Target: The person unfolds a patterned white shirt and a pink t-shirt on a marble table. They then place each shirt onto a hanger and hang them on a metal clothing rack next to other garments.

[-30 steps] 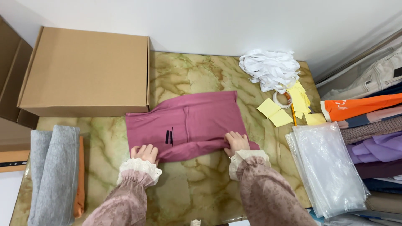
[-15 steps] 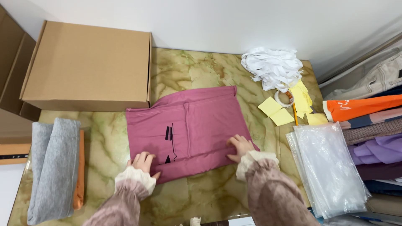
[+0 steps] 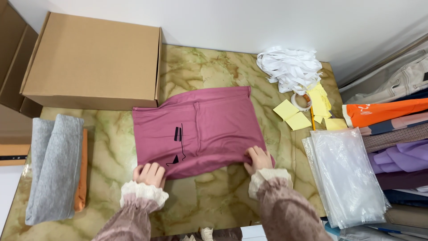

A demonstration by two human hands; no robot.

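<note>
Pink garment (image 3: 203, 129) lies partly folded on the desk (image 3: 209, 67); its near edge is gripped by left hand (image 3: 149, 174) and right hand (image 3: 258, 159); further folds are judged left.

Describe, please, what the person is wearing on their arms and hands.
Both arms are covered by long dusty-pink sleeves with a fine dotted pattern, each ending in a gathered cream lace cuff at the wrist. The left hand and right hand are bare, with no gloves.

I look down on a table (image 3: 214, 71) with a glossy green and tan marble top, pushed against a plain white wall (image 3: 267, 22). The light is soft and even. A strip of pale floor (image 3: 6, 187) shows at lower left.
</note>
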